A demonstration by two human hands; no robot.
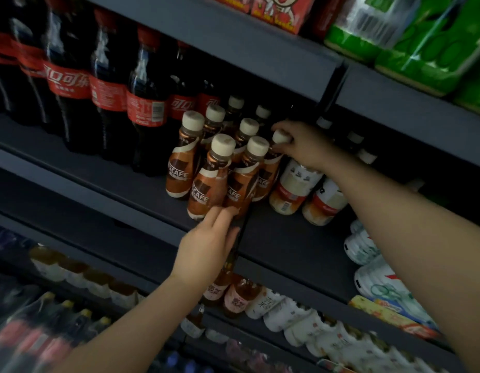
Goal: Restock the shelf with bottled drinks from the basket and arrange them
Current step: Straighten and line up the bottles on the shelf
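Note:
Several brown coffee bottles [206, 181] with cream caps stand in a cluster on the dark middle shelf [287, 238]. My right hand [300, 145] grips the cream cap of the rightmost coffee bottle [268, 173], at the cluster's right side. My left hand [206, 246] reaches up with straight fingers that touch the base of the front coffee bottles at the shelf edge. No basket is in view.
Tall cola bottles [144, 103] stand left of the cluster. White-labelled bottles [295, 187] stand right of it, under my right forearm. Green multipacks [411, 47] sit on the shelf above. Tea and white bottles [273, 305] fill the shelf below.

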